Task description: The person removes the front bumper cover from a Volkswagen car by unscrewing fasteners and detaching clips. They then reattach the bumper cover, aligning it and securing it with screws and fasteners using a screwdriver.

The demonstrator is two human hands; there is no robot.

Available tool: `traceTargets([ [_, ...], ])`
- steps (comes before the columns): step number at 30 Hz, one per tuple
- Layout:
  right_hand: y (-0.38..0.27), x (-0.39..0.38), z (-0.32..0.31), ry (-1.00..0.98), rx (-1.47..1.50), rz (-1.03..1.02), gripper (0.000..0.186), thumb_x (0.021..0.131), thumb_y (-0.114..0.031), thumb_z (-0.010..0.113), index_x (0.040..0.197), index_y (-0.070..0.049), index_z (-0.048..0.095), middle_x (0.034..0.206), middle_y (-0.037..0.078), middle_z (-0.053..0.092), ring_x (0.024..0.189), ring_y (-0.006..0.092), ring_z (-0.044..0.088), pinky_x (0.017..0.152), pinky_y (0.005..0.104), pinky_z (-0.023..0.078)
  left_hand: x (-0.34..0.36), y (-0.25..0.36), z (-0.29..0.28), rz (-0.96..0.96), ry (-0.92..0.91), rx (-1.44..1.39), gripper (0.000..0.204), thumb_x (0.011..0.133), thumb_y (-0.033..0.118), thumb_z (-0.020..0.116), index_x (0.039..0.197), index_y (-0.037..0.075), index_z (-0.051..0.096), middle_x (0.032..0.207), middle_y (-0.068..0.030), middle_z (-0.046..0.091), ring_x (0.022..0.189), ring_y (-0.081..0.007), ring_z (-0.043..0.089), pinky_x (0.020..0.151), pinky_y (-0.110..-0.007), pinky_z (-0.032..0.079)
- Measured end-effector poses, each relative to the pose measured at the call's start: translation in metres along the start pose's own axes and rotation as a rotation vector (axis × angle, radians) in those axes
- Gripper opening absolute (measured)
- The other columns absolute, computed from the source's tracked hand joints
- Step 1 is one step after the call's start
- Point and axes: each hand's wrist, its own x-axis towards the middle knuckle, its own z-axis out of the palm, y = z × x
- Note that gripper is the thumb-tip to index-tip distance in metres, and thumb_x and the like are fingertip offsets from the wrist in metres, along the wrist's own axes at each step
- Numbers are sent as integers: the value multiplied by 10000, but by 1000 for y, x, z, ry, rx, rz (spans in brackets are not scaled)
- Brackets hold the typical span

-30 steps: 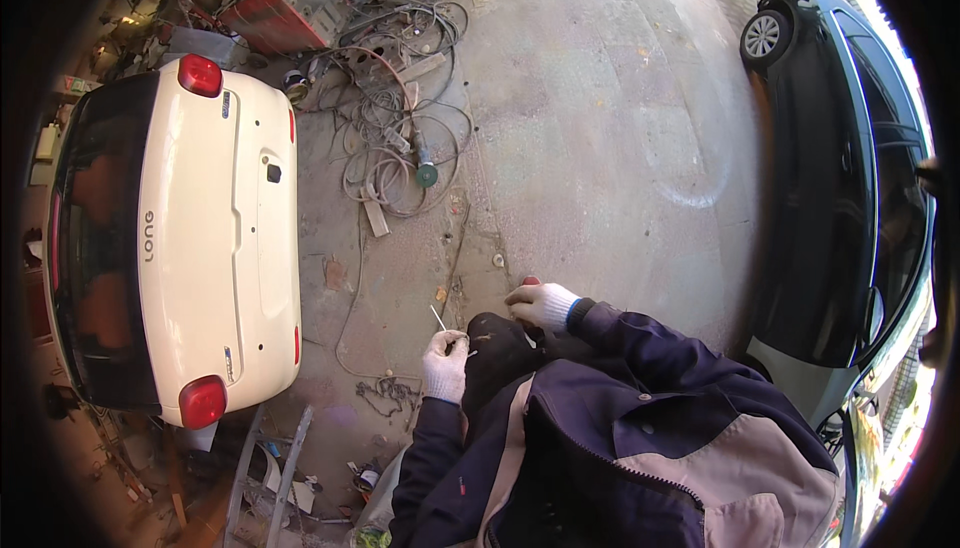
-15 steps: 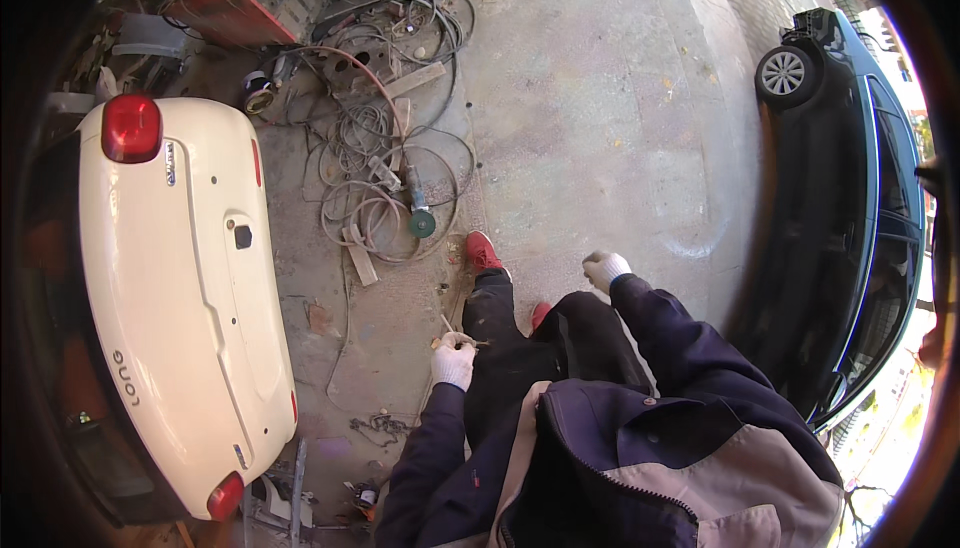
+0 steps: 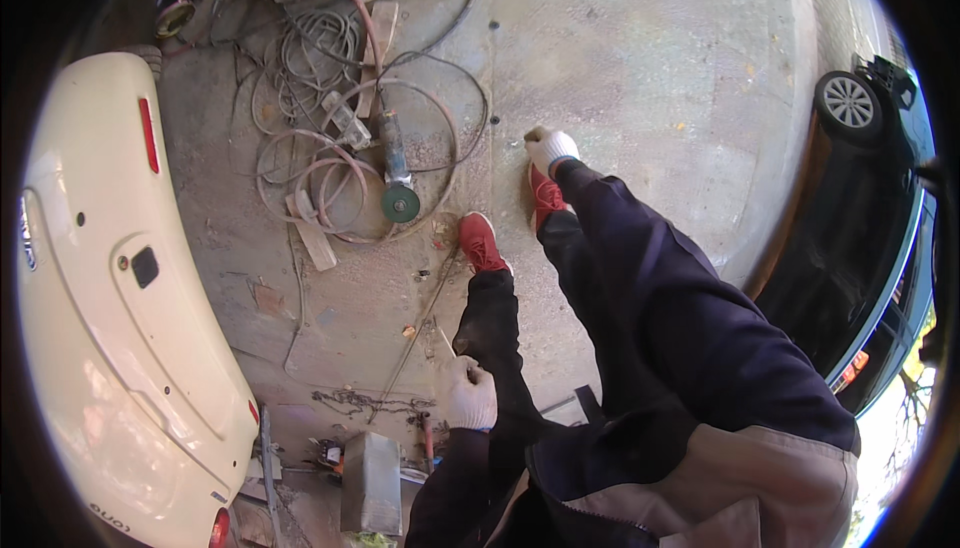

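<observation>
My left hand, in a white knit glove, is closed beside my left leg. A thin pale stick juts out from its fingers; I cannot tell its exact kind. My right hand, also gloved in white, is stretched forward above my right red shoe. Its fingers are curled, and whatever may be inside them is hidden. Ahead on the floor, to the left, lies an angle grinder with a green disc. Nearer my left hand, a long thin rod lies on the concrete.
Coiled hoses and cables and wooden pieces lie around the grinder. A cream car stands at left, a dark car at right. A grey metal box and a chain are near the lower left.
My view has tipped closer to the floor nearby. My right hand has reached forward and inward over my right shoe. My legs have moved apart; my left hand still holds the thin stick.
</observation>
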Motion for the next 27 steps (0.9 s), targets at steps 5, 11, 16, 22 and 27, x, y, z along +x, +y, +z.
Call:
traceTargets([
  [5, 5, 99, 90, 63, -80, 3, 399, 976, -344, 684, 1282, -117, 801, 1231, 211, 802, 1159, 409, 763, 1013, 476, 598, 23, 20, -10, -58, 110, -14, 206, 800, -111, 677, 917, 58, 670, 894, -116, 653, 830, -335, 654, 790, -430, 535],
  [11, 15, 145, 146, 167, -322, -211, 181, 977, -188, 665, 1096, -68, 730, 1117, 235, 771, 1087, 415, 757, 936, 496, 614, 43, 35, -6, -43, 157, 150, 252, 713, -94, 687, 887, 89, 685, 835, -78, 664, 801, -337, 660, 775, -442, 551],
  [16, 2, 176, 97, 167, -102, -204, 283, 1011, -198, 639, 1249, -63, 713, 1229, 251, 768, 1166, 440, 739, 997, 521, 594, 50, 43, -6, -32, 115, 160, 269, 689, -93, 694, 885, 90, 681, 862, -79, 684, 826, -355, 679, 814, -462, 573],
  [22, -47, 290, -15, 383, -85, -357, 523, 987, -232, 673, 1500, -127, 664, 1337, 234, 753, 1235, 427, 719, 1041, 511, 584, 65, 49, 3, -52, 192, 270, 256, 697, -88, 683, 878, 92, 681, 861, -78, 681, 825, -356, 677, 786, -471, 571],
  [27, -55, 312, -12, 298, -363, -418, 293, 984, -215, 648, 1223, -108, 778, 1199, 213, 787, 1160, 438, 742, 990, 530, 601, 71, 58, 0, -36, 176, 284, 249, 715, -76, 695, 881, 109, 685, 855, -83, 669, 808, -349, 665, 744, -471, 554],
])
